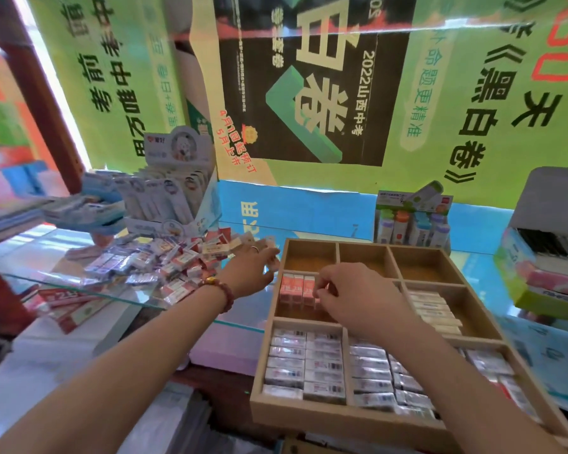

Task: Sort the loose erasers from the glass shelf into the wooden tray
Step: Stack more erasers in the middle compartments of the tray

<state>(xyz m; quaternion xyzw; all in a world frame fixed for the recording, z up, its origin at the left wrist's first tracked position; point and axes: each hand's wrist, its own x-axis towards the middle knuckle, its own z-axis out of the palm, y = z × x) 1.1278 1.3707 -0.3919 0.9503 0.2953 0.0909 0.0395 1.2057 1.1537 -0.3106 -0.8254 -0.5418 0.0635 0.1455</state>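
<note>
Glass shelf [27, 257] runs across the left, with the wooden tray [341, 417] set to its right, overhanging the shelf's front edge. Loose erasers [164, 260] lie heaped on the shelf, just left of the tray. The left hand [248, 271] reaches to the heap's right edge; whether it grips anything cannot be told. The right hand [351, 299] is in the tray's middle-left compartment, fingers curled, pinching the end one of the pink erasers [297, 286] standing in a row.

Tan wooden tray [368, 419], pink-red erasers [297, 286], dark red bead bracelet [222, 293], green posters [473, 93]
</note>
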